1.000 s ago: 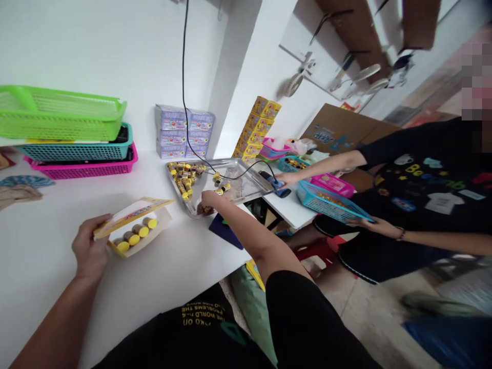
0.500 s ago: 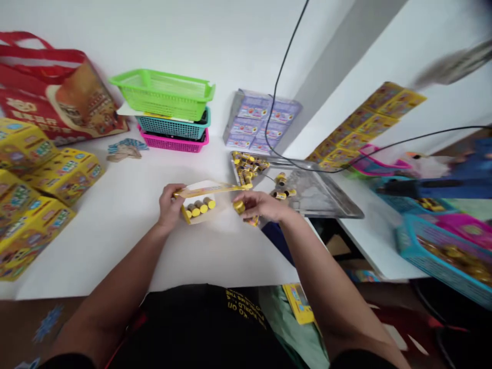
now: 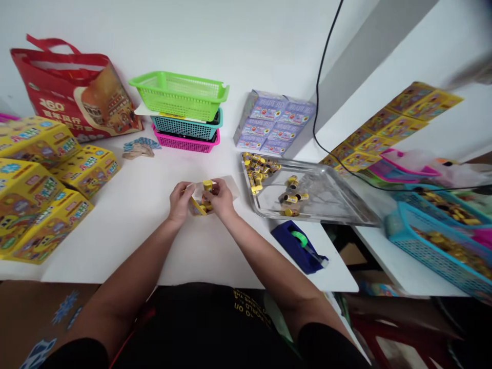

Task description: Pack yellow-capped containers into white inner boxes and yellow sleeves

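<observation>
My left hand (image 3: 180, 202) grips the left side of a small open box (image 3: 197, 207) with yellow edges, over the white table. Several small yellow-capped tubes lie inside it, partly covered by my fingers. My right hand (image 3: 223, 199) is at the box's right side, its fingers closed around a tube (image 3: 207, 185) with a yellow cap that stands up above the box. To the right, a metal tray (image 3: 269, 202) carries a heap of the same yellow tubes (image 3: 257, 168) at its left end and a few scattered ones in the middle.
Stacked yellow boxes (image 3: 77, 169) stand at left, before a red bag (image 3: 57, 97). Coloured baskets (image 3: 180, 97) and purple boxes (image 3: 269, 120) line the wall. A blue tape dispenser (image 3: 295, 251) lies near the front edge. A black cable (image 3: 318, 97) hangs over the tray; blue baskets (image 3: 430, 256) are at right.
My right hand has moved left from beside the tray to the box, bringing a yellow-capped tube. The left hand still holds the box, whose raised flap now lies lower. The camera view has shifted.
</observation>
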Motion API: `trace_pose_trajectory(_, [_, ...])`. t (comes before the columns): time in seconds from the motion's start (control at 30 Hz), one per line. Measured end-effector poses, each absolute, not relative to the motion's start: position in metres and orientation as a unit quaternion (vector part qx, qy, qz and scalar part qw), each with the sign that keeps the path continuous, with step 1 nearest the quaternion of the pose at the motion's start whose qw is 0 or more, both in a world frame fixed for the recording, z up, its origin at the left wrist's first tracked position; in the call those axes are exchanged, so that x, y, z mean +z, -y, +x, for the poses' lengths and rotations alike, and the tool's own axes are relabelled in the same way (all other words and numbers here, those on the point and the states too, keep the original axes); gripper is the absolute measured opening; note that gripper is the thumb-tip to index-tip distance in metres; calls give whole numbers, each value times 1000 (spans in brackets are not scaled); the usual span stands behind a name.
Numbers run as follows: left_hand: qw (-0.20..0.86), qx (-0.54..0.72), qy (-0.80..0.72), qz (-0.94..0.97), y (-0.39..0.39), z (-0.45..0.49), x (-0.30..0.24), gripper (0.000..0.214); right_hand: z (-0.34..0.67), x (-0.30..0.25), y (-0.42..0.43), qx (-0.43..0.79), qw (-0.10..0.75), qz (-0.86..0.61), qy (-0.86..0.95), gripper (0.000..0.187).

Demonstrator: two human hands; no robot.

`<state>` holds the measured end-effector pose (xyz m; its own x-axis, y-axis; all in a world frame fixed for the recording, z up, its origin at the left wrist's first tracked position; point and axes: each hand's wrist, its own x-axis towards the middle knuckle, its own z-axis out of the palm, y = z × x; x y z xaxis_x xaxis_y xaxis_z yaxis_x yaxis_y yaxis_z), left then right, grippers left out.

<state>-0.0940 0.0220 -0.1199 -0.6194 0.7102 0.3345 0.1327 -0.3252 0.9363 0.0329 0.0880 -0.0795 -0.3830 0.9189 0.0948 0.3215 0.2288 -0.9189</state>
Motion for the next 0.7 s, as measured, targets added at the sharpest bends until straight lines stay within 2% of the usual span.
trace_pose_trajectory(0.07, [219, 733, -531, 363, -23, -94, -120, 39, 21, -87, -83, 498, 363, -460, 640, 43])
trace_pose_trajectory(0.17, [227, 746, -510, 362, -22, -93, -119, 40, 9, -91, -77, 496, 383, -484, 611, 37])
trace_pose_trajectory(0.4, [236, 735, -494, 399, -17, -90, -116, 38, 19, -88, -72, 560, 337, -458, 603, 33])
trace_pose_trajectory(0.6, [223, 719, -504, 424, -16, -97, -121, 38, 42, -80, -73, 298, 288, -459, 786, 24])
trace_pose_trajectory(0.7, [216, 716, -489, 450, -20, -106, -132, 35, 42, -79, -76, 220, 237, -442, 837, 24])
